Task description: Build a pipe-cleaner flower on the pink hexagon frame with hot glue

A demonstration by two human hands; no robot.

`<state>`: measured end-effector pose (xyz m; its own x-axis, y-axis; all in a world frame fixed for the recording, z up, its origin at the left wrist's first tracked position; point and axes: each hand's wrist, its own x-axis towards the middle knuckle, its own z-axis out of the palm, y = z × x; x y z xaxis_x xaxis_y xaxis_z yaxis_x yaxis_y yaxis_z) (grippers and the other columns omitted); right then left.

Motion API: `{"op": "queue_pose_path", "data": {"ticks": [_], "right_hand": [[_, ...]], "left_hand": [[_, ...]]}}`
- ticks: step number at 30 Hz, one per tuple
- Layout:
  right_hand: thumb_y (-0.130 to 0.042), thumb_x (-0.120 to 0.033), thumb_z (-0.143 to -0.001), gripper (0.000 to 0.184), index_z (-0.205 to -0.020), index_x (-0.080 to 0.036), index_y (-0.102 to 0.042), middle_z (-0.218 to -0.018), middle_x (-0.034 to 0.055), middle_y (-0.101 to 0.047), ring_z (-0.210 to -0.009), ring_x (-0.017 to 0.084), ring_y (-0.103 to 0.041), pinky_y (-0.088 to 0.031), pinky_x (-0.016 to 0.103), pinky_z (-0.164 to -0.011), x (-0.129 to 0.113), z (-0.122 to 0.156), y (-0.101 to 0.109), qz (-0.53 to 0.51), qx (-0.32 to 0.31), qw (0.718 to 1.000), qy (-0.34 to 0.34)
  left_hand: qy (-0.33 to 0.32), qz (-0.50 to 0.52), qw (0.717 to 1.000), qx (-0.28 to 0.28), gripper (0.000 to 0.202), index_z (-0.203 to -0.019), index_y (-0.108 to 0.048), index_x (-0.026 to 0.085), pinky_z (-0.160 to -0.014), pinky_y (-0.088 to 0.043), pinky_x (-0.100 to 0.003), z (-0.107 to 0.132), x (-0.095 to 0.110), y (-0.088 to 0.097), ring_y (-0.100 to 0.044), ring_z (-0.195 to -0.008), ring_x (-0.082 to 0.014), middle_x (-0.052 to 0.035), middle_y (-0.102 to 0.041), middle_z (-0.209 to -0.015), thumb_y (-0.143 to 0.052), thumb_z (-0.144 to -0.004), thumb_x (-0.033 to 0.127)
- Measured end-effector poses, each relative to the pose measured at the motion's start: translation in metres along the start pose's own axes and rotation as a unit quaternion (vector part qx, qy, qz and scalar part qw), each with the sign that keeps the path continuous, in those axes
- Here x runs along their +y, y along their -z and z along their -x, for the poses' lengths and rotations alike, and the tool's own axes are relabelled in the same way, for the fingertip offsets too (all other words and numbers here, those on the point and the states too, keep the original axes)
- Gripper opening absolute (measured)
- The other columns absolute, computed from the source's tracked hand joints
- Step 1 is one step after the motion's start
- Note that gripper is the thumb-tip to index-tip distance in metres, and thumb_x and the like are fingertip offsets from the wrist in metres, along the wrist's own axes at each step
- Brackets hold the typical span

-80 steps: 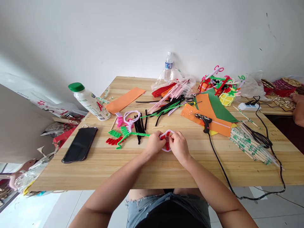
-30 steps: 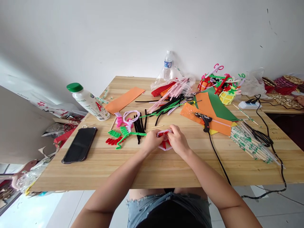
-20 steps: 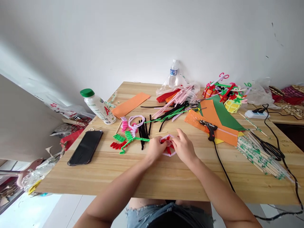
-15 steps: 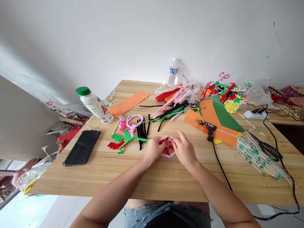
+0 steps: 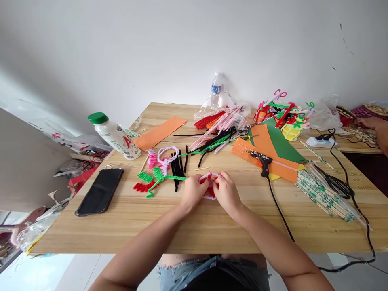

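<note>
My left hand (image 5: 191, 190) and my right hand (image 5: 226, 191) meet at the middle of the wooden table (image 5: 194, 226). Both pinch a small pink and red pipe-cleaner piece (image 5: 208, 178), which lies on the tabletop and is partly hidden by my fingers. Just left of my hands lie coiled green, red and pink pipe cleaners (image 5: 151, 178) and several short black ones (image 5: 178, 165).
A black phone (image 5: 100, 190) and a green-capped bottle (image 5: 113, 135) lie at the left. A glue gun (image 5: 261, 159) with its black cord, orange and green sheets (image 5: 273, 145), a bundle of sticks (image 5: 324, 192), scissors (image 5: 333, 182) and a water bottle (image 5: 216, 89) fill the right and back. Another person's hand (image 5: 371, 125) is at the far right.
The camera view swayed right and back. My hands stayed together on the pink and red piece, with my right fingers now closed down over it.
</note>
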<state>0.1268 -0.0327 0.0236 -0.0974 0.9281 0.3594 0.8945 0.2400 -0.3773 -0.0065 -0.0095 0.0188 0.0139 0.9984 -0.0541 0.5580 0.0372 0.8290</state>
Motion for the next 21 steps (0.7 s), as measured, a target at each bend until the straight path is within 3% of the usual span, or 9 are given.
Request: {"op": "queue_pose_path", "data": {"ticks": [7, 13, 21], "right_hand": [[-0.048, -0.013, -0.088, 0.016, -0.077, -0.015, -0.06, -0.111, 0.0172, -0.058, -0.082, 0.02, -0.063, -0.054, 0.03, -0.068, 0.0013, 0.002, 0.0051, 0.082, 0.065, 0.994, 0.039], [-0.051, -0.011, -0.085, 0.018, -0.07, -0.015, -0.06, -0.093, 0.0126, -0.063, -0.067, 0.018, -0.061, -0.052, 0.028, -0.062, 0.0003, 0.0009, 0.0008, 0.093, 0.001, 0.996, 0.014], [-0.051, -0.011, -0.085, 0.018, -0.073, -0.014, -0.063, -0.088, 0.0108, -0.061, -0.07, 0.017, -0.058, -0.047, 0.026, -0.061, -0.0033, -0.0037, -0.0027, 0.092, -0.046, 0.994, -0.029]], "left_hand": [[0.0, 0.001, 1.0, -0.001, 0.023, -0.057, -0.053, 0.015, -0.048, -0.027, -0.02, 0.0011, 0.0015, 0.0005, -0.04, -0.047, -0.0085, 0.003, -0.05, -0.05, -0.054, -0.073, 0.031], [-0.006, 0.002, 1.0, 0.007, 0.023, -0.056, -0.051, 0.016, -0.047, -0.027, -0.02, 0.0006, -0.0009, -0.0021, -0.04, -0.047, -0.0084, 0.0032, -0.049, -0.049, -0.052, -0.073, 0.031], [-0.016, -0.013, 1.0, -0.004, 0.023, -0.062, -0.056, 0.015, -0.048, -0.028, -0.021, 0.0004, -0.0016, -0.0011, -0.042, -0.048, -0.0093, 0.0016, -0.053, -0.053, -0.051, -0.076, 0.033]]}}
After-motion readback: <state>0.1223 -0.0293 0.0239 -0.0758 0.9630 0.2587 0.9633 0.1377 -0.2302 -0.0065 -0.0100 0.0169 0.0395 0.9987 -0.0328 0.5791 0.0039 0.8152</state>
